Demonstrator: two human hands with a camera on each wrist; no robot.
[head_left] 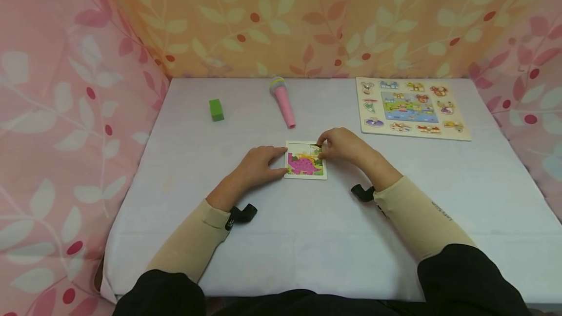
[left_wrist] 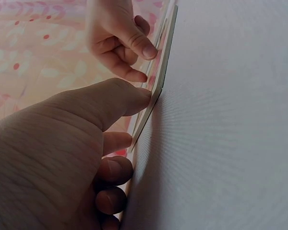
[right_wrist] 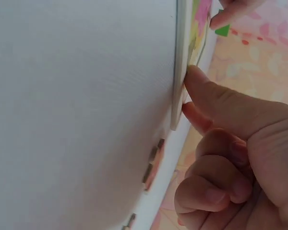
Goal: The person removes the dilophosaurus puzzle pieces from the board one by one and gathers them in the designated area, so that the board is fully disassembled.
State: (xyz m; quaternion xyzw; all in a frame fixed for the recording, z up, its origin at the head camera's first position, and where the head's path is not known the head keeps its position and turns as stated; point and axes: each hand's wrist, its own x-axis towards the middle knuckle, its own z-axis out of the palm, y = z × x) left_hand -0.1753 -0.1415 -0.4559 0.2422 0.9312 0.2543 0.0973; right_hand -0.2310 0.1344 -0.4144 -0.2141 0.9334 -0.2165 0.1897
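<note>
A small jigsaw puzzle of a pink dinosaur, in a white frame, lies on the white tabletop. A pale area shows at the top left of its picture. My left hand holds the puzzle's left side, thumb and index finger spread along that edge. My right hand has its thumb and index fingertip close together at the upper right, pinching there; whether they grip a piece or the frame, I cannot tell. In the right wrist view, its other fingers curl inward.
Behind the puzzle lie a pink toy microphone and a green block. A wooden peg puzzle board sits at the back right. Flat pieces with dark notched edges show beyond the frame in the right wrist view. Patterned curtains surround the table.
</note>
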